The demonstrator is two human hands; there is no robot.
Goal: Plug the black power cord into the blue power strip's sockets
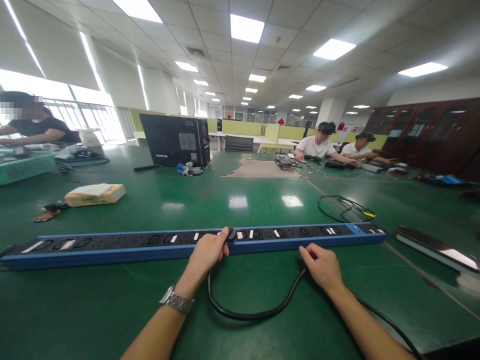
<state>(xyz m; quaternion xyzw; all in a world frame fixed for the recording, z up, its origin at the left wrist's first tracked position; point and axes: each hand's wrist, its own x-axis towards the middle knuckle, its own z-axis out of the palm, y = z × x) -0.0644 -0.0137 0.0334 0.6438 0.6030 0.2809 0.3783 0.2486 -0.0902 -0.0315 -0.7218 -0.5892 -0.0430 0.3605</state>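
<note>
- the left hand [210, 250] grasps a round black plug [232, 235], thumb pressed along its side, over the face of the power strip [161, 242]; whether the plug is fully seated in a socket cannot be told.
- the right hand [323, 266] is curled, thumb and forefinger together, just in front of the strip's near edge; the black cord [255, 316] passes behind it, and i cannot tell whether the fingers grip it.
- the cord hangs in a loop between the two hands, then runs on past the right forearm toward the lower right corner.
- the power strip lies crosswise on the green table [112, 310], long and blue-edged, with a row of black sockets and several pale labels along its face.
- a metal-banded watch [177, 300] sits on the left wrist.
- beyond the strip's right part lies a thin coiled cable [337, 205] with a yellow tag; a flat glossy device [437, 246] rests near the strip's right end.
- at the left, a tissue pack [95, 195] lies beyond the strip, and a green basket [28, 168] stands farther back.
- a black computer tower [168, 140] stands across the table, with gloves [190, 169] beside its base.
- one person [41, 127] sits at far left; two more people [318, 146] work at far right.
</note>
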